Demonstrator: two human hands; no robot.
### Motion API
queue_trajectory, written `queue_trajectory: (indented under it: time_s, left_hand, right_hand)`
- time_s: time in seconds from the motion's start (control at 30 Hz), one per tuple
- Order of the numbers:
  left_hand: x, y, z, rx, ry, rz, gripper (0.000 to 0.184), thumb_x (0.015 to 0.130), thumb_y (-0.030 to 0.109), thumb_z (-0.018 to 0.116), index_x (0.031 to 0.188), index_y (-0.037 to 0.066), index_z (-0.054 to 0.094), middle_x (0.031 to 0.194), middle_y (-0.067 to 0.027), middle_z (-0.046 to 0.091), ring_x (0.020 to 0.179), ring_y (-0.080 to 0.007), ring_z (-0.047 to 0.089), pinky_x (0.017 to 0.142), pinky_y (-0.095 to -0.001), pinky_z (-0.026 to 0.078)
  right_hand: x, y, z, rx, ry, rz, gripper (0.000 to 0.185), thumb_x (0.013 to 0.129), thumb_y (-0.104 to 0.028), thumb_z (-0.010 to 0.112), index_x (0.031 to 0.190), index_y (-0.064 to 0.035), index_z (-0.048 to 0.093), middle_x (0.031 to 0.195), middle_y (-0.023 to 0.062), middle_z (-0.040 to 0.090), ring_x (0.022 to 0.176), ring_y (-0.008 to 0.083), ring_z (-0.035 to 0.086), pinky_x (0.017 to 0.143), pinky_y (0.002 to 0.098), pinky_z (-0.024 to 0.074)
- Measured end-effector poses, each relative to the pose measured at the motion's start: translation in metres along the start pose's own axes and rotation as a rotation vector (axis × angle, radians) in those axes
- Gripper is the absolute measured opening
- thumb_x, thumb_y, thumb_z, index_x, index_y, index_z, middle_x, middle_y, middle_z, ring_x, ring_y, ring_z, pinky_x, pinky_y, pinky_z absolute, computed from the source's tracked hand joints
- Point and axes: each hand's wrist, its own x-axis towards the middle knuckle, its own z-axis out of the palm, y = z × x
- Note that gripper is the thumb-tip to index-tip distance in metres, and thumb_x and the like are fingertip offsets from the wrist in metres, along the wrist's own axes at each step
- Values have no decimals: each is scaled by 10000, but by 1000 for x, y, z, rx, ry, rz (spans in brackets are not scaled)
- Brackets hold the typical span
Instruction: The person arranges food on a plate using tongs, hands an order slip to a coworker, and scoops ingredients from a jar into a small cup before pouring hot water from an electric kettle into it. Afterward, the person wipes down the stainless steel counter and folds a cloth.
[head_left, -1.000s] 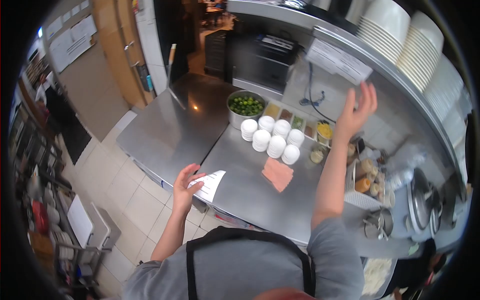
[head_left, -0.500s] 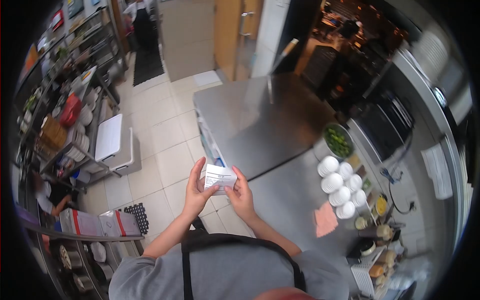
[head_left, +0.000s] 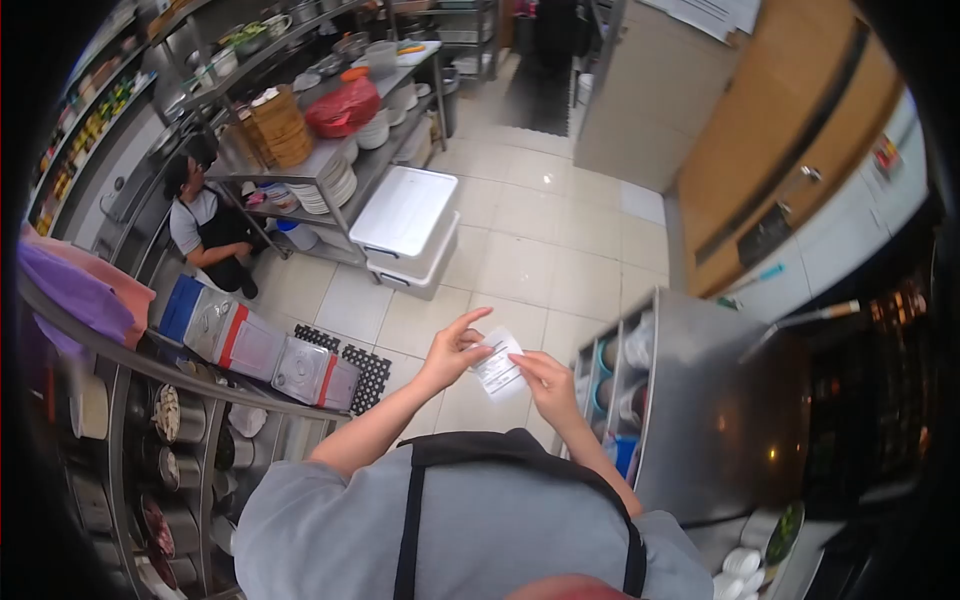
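Observation:
A small printed paper slip [head_left: 497,372] is held up in front of my body, over the tiled floor. My left hand [head_left: 450,355] has its thumb against the slip's left edge; the index finger sticks out above, and the other fingers are partly hidden. At the slip's upper right side, my right hand [head_left: 548,384] pinches it between thumb and fingers. Dark printed lines show on the paper, too small to read.
To my right stands a steel counter [head_left: 720,400] with open shelves below. White lidded bins [head_left: 405,215] sit by a steel rack holding plates and a red bag [head_left: 343,106]. A person [head_left: 212,230] crouches at left. Clear containers [head_left: 250,335] line the near-left shelf.
My view has swung left, so the counter now lies at the right edge and the crouching person shows fully. The slip is tilted, and my right hand now pinches its upper right side.

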Motion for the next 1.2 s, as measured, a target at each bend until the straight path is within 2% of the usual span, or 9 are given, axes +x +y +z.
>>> queue_trajectory:
  time_s: [0.4,0.6,0.77,0.9,0.93,0.97,1.0,1.07,1.2]
  left_hand:
    - [288,-11,-65,84,101,-34,452,748,4,630,1172,1,472,846,-75,609,772,-100,572,683,-224,459]
    - [368,-10,-131,20,354,-77,493,724,-19,624,1179,-21,433,853,-142,616,721,-163,610,563,-266,517]
    - [390,-121,-249,50,760,-191,354,737,-30,599,1079,5,511,706,-121,604,609,-177,621,521,-265,523]
    - [367,-225,-355,610,1060,-566,248,666,44,617,911,8,600,605,-140,595,562,-211,623,517,-314,513]
    - [354,-237,-367,450,1164,-634,199,641,64,614,833,12,620,631,-153,607,569,-248,621,565,-344,510]
    - [338,-261,-383,764,1188,-667,192,639,79,609,814,1,620,656,-149,624,570,-266,624,589,-351,512]
    - [319,-290,-403,713,1218,-786,185,637,96,619,787,-13,618,658,-151,627,566,-286,625,592,-348,515]
    - [305,-282,-432,549,1024,-1302,227,629,109,647,808,-25,610,677,-166,627,558,-267,630,576,-337,522]
    - [311,-275,-464,404,1179,-1258,263,612,106,675,837,-15,610,696,-160,629,557,-232,635,539,-314,525]
  right_hand:
    - [294,140,-56,36,-268,-63,267,759,50,543,994,-35,633,951,138,607,875,204,590,751,264,466]
    - [469,176,-29,81,-471,-300,272,751,71,520,958,-52,647,957,124,613,855,226,600,739,278,473]
    - [617,235,52,-58,-621,-560,296,685,97,501,912,-33,639,962,132,610,884,278,582,787,329,465]
    - [747,219,113,-159,-630,-773,330,617,94,497,892,-29,631,950,127,608,904,287,566,806,346,457]
    - [777,212,124,-160,-639,-781,330,617,94,497,892,-29,631,950,127,608,904,287,566,806,346,457]
    - [807,205,136,-168,-600,-851,336,617,92,497,902,-29,629,956,121,605,906,285,563,809,345,455]
    - [837,197,149,-172,-554,-925,343,618,90,498,912,-29,627,962,116,601,908,284,560,812,344,454]
    - [895,188,170,-159,-532,-969,344,619,90,498,917,-26,624,978,111,598,907,282,560,811,345,454]
    - [1011,174,206,-166,-479,-1107,336,627,92,492,915,-23,622,999,99,594,913,275,559,803,336,458]
